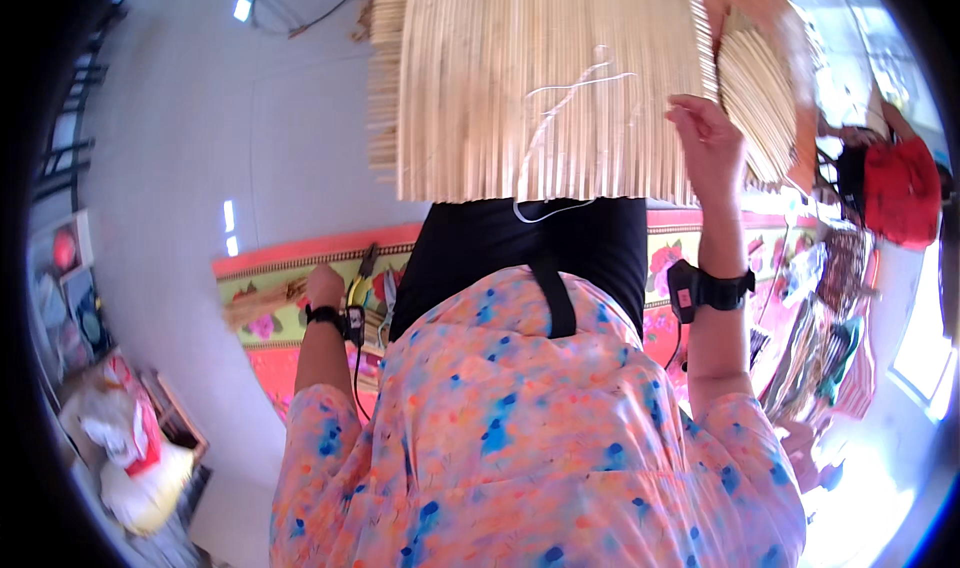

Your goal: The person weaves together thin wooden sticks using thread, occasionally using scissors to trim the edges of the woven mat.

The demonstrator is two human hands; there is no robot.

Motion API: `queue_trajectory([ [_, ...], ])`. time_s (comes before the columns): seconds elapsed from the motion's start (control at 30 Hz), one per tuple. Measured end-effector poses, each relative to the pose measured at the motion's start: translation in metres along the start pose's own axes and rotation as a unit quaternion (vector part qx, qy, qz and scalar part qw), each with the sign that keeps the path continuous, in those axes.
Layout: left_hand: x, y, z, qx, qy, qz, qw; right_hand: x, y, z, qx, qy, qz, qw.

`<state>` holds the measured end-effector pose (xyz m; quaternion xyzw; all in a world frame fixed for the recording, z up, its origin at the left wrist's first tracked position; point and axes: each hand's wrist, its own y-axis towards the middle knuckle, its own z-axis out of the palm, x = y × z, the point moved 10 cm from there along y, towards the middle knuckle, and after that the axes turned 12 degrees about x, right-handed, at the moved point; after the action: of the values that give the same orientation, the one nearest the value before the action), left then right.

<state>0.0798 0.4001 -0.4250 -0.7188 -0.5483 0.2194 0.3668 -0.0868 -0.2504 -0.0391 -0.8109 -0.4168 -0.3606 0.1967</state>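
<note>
A wide mat of thin pale wooden sticks [470,98], set side by side, lies in front of my lap. Loose white string [548,123] trails over its surface and hangs past the near edge. At the mat's right edge my right hand [712,140] is raised, thumb and fingertips pinched together; anything between them is too small to name. Down at my left side, my left hand [324,286] has its fingers curled at the end of a bundle of thin sticks [268,302]. Pliers [360,286] with yellow-green handles lie just right of that hand.
I sit on a red and green flowered cloth [290,256] over pale floor [190,168]. More sticks [755,98] fan out beyond the mat's right side. Bags [140,448] stand at the lower left. Another person in red [900,193] is at the far right, near piled cloths [810,358].
</note>
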Motion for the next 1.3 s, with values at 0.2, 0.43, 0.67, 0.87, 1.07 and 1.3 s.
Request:
queue_trajectory([
  [0.2,0.026,0.014,-0.025,0.037,0.052,-0.033,0.997,0.008,-0.011,-0.002,-0.02,0.011,-0.004,1.0],
  [0.43,-0.015,-0.1,-0.309,-0.353,-0.018,-0.036,0.935,0.048,-0.034,0.029,0.014,0.044,-0.049,0.998],
  [0.67,-0.312,-0.275,-0.375,-0.228,-0.077,0.499,0.832,0.139,-0.059,0.061,0.056,0.015,-0.267,0.962],
  [0.87,-0.399,-0.322,-0.348,-0.158,-0.021,0.575,0.802,0.125,-0.07,0.071,0.127,0.002,-0.247,0.961],
  [1.07,-0.409,-0.313,-0.33,-0.099,-0.039,0.588,0.802,0.099,-0.074,0.083,0.18,0.041,-0.2,0.962],
  [1.3,-0.393,-0.241,-0.349,-0.157,-0.147,0.468,0.857,0.058,-0.067,0.073,0.139,0.066,-0.074,0.985],
])
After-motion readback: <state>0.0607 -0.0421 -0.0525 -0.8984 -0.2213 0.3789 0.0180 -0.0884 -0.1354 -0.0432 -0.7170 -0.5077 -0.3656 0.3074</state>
